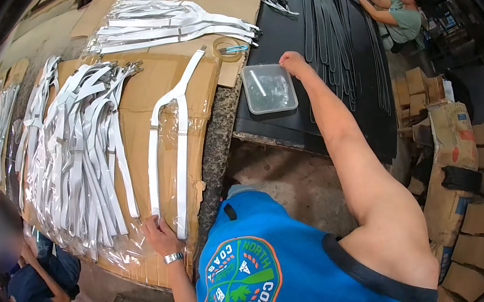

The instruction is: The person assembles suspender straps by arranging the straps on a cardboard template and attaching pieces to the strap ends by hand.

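L hand (pixel 162 236), wrist low, touches white strap's (pixel 182 122) lower end on cardboard (pixel 137 88); R hand (pixel 293 64), arm outstretched, curls at clear box's (pixel 269 88) corner. Can't tell if either grip's clamped. White bundle (pixel 77 165) L, black straps (pixel 325 38) R. Cardboard shows betw. bundle & strap; box nr counter's (pixel 284 123) near edge.

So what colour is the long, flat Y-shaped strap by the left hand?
The long, flat Y-shaped strap is white; the head view shows it best.
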### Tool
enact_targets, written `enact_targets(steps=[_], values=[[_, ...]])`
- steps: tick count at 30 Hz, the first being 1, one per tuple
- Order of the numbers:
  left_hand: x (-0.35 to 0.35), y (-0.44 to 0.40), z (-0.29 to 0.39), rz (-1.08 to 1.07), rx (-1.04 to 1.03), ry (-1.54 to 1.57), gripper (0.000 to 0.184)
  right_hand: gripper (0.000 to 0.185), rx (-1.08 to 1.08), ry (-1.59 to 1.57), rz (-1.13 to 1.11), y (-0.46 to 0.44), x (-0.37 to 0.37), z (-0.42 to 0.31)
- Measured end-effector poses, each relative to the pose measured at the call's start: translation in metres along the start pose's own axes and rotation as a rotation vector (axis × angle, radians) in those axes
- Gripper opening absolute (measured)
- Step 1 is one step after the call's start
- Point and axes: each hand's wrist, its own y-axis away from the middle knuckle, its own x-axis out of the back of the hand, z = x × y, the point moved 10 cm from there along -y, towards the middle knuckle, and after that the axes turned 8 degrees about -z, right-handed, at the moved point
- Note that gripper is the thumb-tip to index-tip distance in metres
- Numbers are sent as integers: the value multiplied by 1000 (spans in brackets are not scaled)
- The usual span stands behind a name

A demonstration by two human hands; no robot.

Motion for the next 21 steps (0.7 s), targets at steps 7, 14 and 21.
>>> enact_targets(steps=[7,14,21], values=[[0,0,-1,4,5,3,13,4,-83,-737,-12,18,-14,28],[1,3,-9,73,6,-74,10,12,46,-643,115,57,27,-14],[12,9,-21,178,35,1,16,14,374,-300,-270,166,-84,-153]])
